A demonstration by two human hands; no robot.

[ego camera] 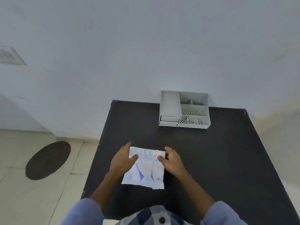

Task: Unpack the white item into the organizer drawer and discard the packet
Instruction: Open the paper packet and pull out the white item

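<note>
A white packet (145, 168) printed with blue glove outlines lies flat on the dark worktop (211, 159), a little below the centre of the frame and near the worktop's near edge. Both hands rest at its upper half. The left hand (123, 159) sits at the packet's upper left edge, its thumb laid over the printed face and its fingers reaching past the top left corner; its grip pinches that edge of the packet. The right hand (171, 159) sits at the upper right edge, thumb on the printed face and fingers curled round the side, so its grip likewise closes on the packet. The lower edge of the packet looks ragged, with a small flap jutting out at the lower right corner.

A white desk organizer (184, 109) stands at the far edge of the worktop, right of centre and above the middle of the frame, against the pale wall (146, 46). It has open compartments on its right, some with perforated floors, and two small drawers (169, 120) stacked at its lower left front, both pushed in. It is well apart from the packet.

A dark oval mat (48, 160) lies on the tiled floor (32, 200) at the left of the frame. Blue sleeves (81, 211) show at the bottom.
</note>
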